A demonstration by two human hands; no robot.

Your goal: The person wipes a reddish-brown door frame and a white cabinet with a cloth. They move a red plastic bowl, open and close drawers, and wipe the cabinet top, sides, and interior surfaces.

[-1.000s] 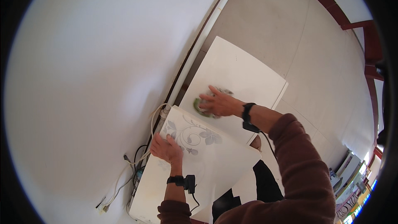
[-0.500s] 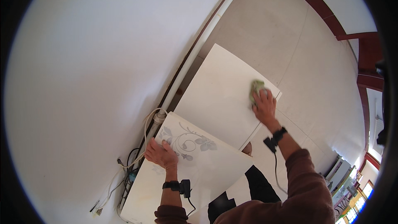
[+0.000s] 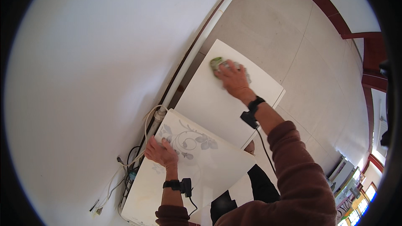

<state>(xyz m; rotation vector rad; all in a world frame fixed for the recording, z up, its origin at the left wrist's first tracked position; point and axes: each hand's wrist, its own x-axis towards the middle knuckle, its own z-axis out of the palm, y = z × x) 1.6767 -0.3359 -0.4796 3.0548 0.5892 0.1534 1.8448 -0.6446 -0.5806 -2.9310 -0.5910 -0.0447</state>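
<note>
While the right hand (image 3: 235, 80) bears down on a green-and-pale patterned cloth (image 3: 216, 64), the left hand (image 3: 162, 153) rests at the wall-side edge of a white panel with grey floral scrollwork (image 3: 228, 157). The cloth lies on the plain white panel (image 3: 226, 106) beyond, near its far corner on the wall side. The right fingers are spread and slightly bent over the cloth, holding it beneath them; blur softens both. The left thumb stands apart from its fingers on the floral face, and whether that hand clasps the edge or merely leans there cannot be told.

The step in hand looks like a wiping stroke across the plain panel. The next move calls for even pressure through the right palm, so the cloth slides flat without bunching at the edge, and a steady left hand, clear of the pale cable (image 3: 146, 127) beside it.
</note>
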